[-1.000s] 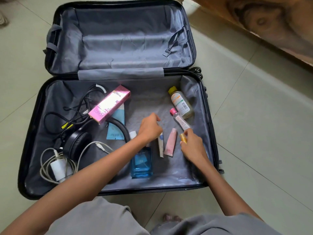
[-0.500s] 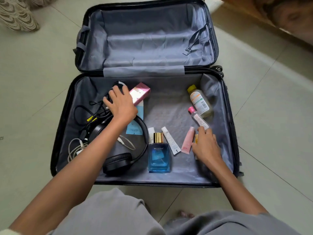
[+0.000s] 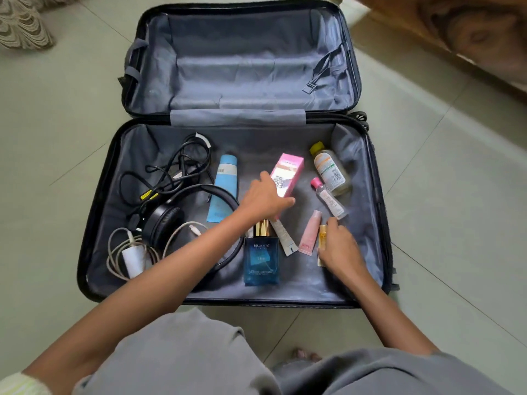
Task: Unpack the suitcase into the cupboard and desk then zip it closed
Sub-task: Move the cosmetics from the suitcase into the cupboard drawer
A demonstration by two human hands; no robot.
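The black suitcase [image 3: 94,223] lies open on the floor, its grey far half bare. In the near half, my left hand [image 3: 263,199] grips the lower end of a pink box [image 3: 288,172] near the middle. Palm down, my right hand [image 3: 340,248] rests against a small yellow tube [image 3: 322,238] beside a pink tube [image 3: 309,235]. Around them lie a blue perfume bottle [image 3: 261,258], a white tube [image 3: 283,238], a pink-capped bottle [image 3: 328,198], a yellow-capped bottle [image 3: 329,169], a blue tube [image 3: 224,189], black headphones [image 3: 165,220], black cables [image 3: 171,169] and a white charger [image 3: 132,258].
The suitcase sits on pale floor tiles [image 3: 442,195]. A wooden furniture edge [image 3: 456,27] runs along the top right. Patterned fabric [image 3: 22,24] shows at the top left. My grey-clad knees [image 3: 199,360] are just in front of the suitcase's near rim.
My left hand took the pink box from the left, over the cables, and carried it right to the middle, uncovering the blue tube. My right hand stayed by the yellow tube.
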